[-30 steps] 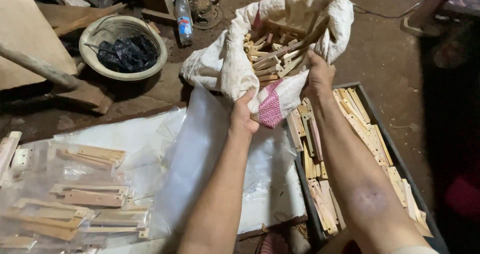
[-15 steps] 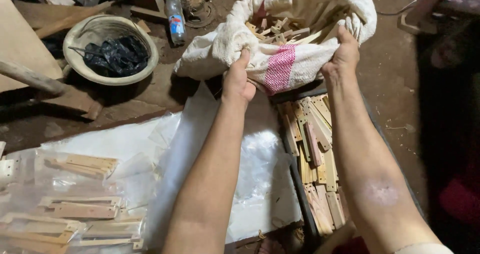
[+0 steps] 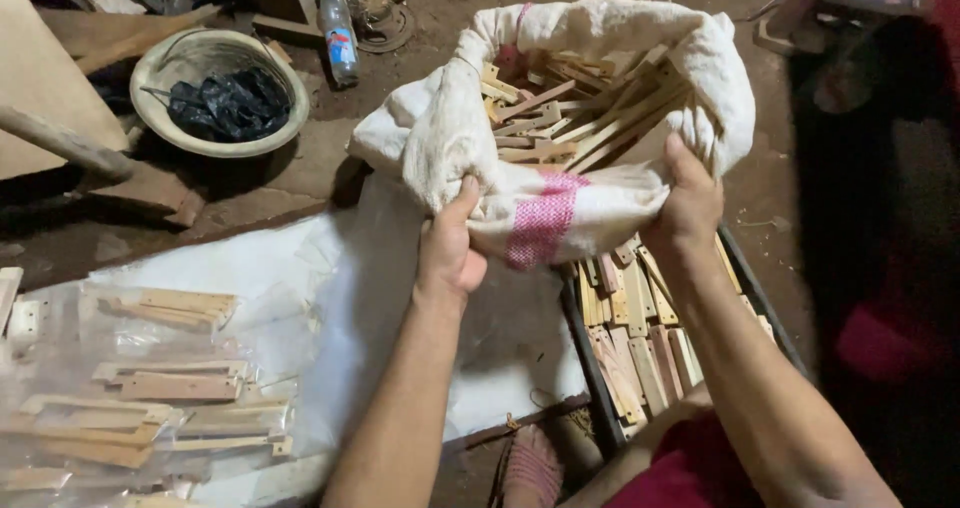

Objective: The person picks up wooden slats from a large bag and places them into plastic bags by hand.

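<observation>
A white cloth sack (image 3: 440, 128) with a pink stripe lies open on the dirt floor, full of thin wooden strips (image 3: 575, 108). My left hand (image 3: 450, 243) grips the sack's near rim at its left side. My right hand (image 3: 690, 198) grips the same rim on the right, thumb inside the opening. Under the sack's front edge sits a dark tray (image 3: 770, 303) holding several more flat wooden strips (image 3: 630, 338).
A clear plastic sheet (image 3: 300, 298) covers the floor at left, with bagged wooden pieces (image 3: 150, 388) on it. A round basin (image 3: 170, 58) holding black plastic stands at back left, beside a plastic bottle (image 3: 338, 30). Wooden boards (image 3: 40, 78) lie at far left.
Both hands have shifted their hold along the sack's rim. The sack's mouth now lies lower, tilted toward me over the tray.
</observation>
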